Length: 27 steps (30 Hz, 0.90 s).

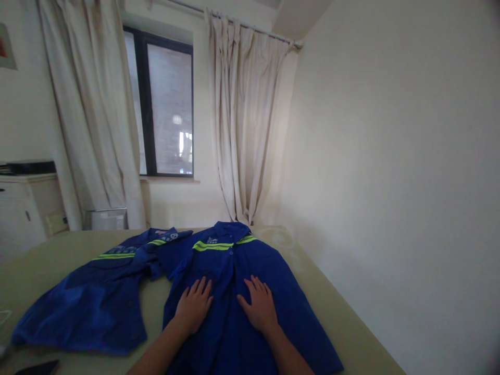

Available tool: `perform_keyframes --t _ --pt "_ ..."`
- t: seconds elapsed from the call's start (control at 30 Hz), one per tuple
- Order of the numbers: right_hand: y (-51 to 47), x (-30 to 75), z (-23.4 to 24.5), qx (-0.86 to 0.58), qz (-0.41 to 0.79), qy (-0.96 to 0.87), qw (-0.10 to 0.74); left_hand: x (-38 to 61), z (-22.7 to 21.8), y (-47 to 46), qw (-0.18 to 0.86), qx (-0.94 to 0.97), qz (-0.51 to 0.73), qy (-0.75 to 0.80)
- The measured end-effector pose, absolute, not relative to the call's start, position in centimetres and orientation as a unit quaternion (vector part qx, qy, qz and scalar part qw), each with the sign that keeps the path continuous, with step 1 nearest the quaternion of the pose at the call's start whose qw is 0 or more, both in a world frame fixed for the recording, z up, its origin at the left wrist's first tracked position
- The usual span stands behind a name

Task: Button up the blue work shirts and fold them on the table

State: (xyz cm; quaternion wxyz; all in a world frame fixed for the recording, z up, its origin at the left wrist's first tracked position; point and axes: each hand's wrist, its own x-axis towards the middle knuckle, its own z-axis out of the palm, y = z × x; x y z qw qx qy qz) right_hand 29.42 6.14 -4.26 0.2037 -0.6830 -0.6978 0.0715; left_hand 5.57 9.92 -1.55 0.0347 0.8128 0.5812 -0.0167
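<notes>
A blue work shirt (222,312) with yellow-green stripes lies front up before me, its collar pointing away. My left hand (195,303) rests flat on the left half of its front, fingers spread. On the other half, beyond the button line, my right hand (258,303) lies palm down with its fingers stretched out. Neither hand grips the cloth. To the left is a second blue work shirt (94,302), somewhat rumpled, with similar stripes; near the collars the two garments meet or overlap.
Both shirts lie on a pale green bed or table surface (312,291), which a bare wall (390,156) borders on the right. A dark flat object (39,368) sits at the lower left. Beyond are curtains (250,114), a window (170,104) and a white cabinet (27,213).
</notes>
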Motion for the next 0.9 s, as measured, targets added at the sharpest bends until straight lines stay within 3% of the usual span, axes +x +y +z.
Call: perform_keyframes --t 0.23,0.37,0.5,0.6,0.77,0.9 --pt "7.3 29.6 -4.7 -0.700 0.051 -0.675 0.229 5.1 -1.2 1.8 0.184 0.784 0.063 0.589" --pt "6.3 29.4 -4.1 -0.669 0.004 -0.659 0.344 5.4 -4.4 -1.5 0.267 0.794 0.126 0.531" --pt "1.6 29.9 -4.4 -0.620 0.010 -0.664 0.419 6.7 -7.1 -2.2 0.241 0.806 0.138 0.524" --pt "-2.5 30.7 -6.3 -0.617 0.054 -0.695 0.366 7.8 -6.8 -2.2 0.208 0.808 0.084 0.544" --pt "-4.4 31.9 -9.7 -0.611 0.126 -0.755 0.203 8.6 -5.1 -1.0 0.233 0.817 0.038 0.526" --pt "-3.0 30.7 -8.7 -0.627 0.119 -0.742 0.202 7.7 -4.3 1.5 0.253 0.820 0.099 0.504"
